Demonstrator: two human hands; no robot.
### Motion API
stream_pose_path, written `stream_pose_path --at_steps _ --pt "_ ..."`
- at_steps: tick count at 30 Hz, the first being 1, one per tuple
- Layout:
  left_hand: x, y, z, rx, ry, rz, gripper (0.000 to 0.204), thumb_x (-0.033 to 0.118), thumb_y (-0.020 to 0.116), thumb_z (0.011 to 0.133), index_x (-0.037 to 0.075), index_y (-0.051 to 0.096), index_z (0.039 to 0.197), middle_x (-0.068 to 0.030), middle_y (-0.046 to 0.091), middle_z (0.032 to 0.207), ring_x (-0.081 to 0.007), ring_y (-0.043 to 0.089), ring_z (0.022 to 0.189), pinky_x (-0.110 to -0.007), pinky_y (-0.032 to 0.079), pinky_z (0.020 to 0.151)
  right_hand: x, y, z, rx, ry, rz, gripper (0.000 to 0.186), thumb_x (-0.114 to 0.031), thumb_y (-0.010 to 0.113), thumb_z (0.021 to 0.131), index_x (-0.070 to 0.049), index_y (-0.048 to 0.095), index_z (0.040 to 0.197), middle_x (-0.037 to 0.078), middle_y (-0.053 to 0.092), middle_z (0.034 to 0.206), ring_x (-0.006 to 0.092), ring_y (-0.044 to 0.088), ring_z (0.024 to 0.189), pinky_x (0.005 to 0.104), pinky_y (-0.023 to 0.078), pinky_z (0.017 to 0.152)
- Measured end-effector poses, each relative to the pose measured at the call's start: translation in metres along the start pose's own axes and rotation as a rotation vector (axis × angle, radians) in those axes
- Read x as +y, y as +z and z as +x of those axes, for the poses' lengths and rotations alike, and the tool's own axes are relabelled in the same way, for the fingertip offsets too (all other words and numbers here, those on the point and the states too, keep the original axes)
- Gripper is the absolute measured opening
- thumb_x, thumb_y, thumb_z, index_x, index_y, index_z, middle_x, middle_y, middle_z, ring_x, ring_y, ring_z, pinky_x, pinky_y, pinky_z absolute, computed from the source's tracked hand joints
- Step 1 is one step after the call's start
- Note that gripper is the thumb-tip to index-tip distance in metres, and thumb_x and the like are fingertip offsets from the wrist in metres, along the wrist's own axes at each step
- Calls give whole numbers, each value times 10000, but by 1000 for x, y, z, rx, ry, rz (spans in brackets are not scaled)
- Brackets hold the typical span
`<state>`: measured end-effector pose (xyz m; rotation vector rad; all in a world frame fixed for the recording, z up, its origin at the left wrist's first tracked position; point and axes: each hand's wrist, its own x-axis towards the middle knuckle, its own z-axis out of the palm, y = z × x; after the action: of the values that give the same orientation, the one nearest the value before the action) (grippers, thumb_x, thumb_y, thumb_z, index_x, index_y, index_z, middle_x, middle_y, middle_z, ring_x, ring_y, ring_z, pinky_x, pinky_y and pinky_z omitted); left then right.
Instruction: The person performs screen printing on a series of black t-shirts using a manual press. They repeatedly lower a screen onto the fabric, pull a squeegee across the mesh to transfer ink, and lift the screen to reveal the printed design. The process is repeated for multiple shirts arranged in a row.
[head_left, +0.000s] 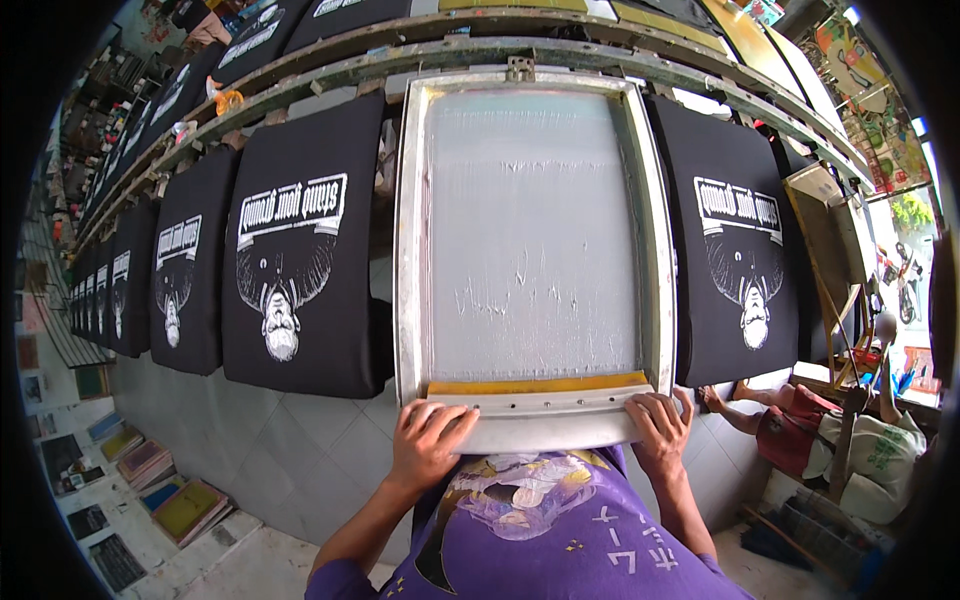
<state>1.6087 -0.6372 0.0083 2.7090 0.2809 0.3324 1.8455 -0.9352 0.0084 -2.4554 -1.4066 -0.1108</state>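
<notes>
A wide squeegee (548, 430) with a pale metal handle and a yellow-orange blade lies across the near end of a printing screen. My left hand (432, 437) grips its left end, fingers curled over the handle. At the right end, my right hand (660, 425) holds it the same way. The screen's pale frame (411, 230) is lowered in front of me. Grey-white ink (535, 230) coats its mesh, with small ridges and streaks across the middle. Whatever lies under the mesh is hidden.
Black printed shirts (285, 170) lie in a row to the left, and another black shirt (735, 250) lies to the right. A metal rail (330, 85) runs behind the screen. At lower right is another person (875, 455). Flat frames (190, 505) are stacked on the left floor.
</notes>
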Motion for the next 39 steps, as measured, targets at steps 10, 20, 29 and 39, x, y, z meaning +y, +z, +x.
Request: stream_pose_path --at_steps 10,20,29,39 --pt "-8 -7 31 -34 -77 -31 429 -33 727 715 186 797 1077 66 732 1023 -181 626 893 -400 413 923 3 -8 35 -50 26 96 363 -1 725 621 -97 730 972 21 725 1009 241 667 942 461 451 1006" --pt "0 20 -11 72 -75 16 286 211 766 805 172 801 1087 66 738 1024 -171 597 831 -369 408 849 5 19 -3 56 1 85 321 -76 741 650 -95 730 970 26 730 1000 247 678 942 426 460 903" --pt "11 -2 -12 2 -172 -127 382 114 704 764 169 786 1132 53 708 1062 -184 609 938 -421 419 938 -4 0 -3 -1 -7 84 300 -110 744 674 -123 738 974 2 700 977 234 654 934 445 449 886" --pt "1 13 -19 93 -130 -101 479 88 692 703 194 784 1161 80 722 1050 -160 619 891 -414 415 938 0 12 -11 34 -18 99 243 -158 707 729 -143 761 965 1 707 921 216 656 879 423 443 845"
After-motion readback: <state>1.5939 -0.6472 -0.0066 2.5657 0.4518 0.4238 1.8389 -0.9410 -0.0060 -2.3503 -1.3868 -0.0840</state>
